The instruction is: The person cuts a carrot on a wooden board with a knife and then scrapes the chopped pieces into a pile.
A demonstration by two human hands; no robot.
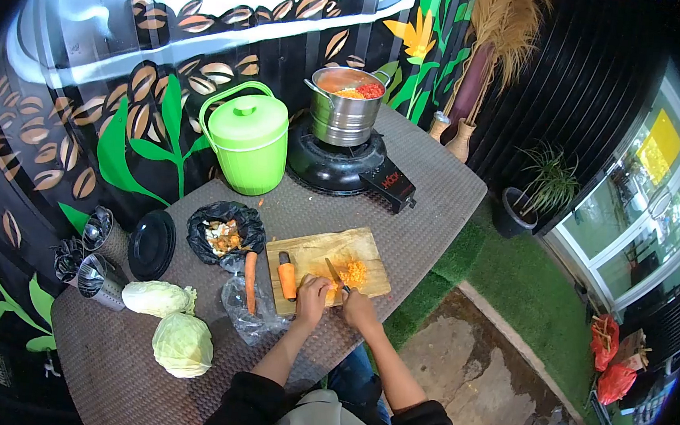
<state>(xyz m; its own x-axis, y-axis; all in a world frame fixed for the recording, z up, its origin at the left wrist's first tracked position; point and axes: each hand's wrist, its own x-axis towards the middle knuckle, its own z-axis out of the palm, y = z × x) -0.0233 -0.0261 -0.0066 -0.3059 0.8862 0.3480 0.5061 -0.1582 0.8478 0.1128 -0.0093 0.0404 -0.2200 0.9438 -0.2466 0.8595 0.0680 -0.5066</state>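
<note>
On the wooden cutting board (376, 259), my right hand (359, 311) grips a knife (334, 272) whose blade points away from me. Diced carrot (354, 274) lies heaped just beyond the blade. My left hand (313, 299) is beside the knife, its fingers bent down over a piece of carrot (332, 297), mostly hidden. Toward the board's left edge rests a thick orange piece with a dark end (287, 281), apparently carrot. A whole carrot (251, 282) lies left of the board on a clear plastic bag (250, 325).
Behind the board stand a lidded green bucket (248, 145) and a black portable stove (332, 164) bearing a steel pot (343, 117) with chopped vegetables. Cabbage (183, 346), napa cabbage (153, 298), a black scrap bag (227, 231), black plates (151, 244) and metal cutlery holders (101, 280) are left.
</note>
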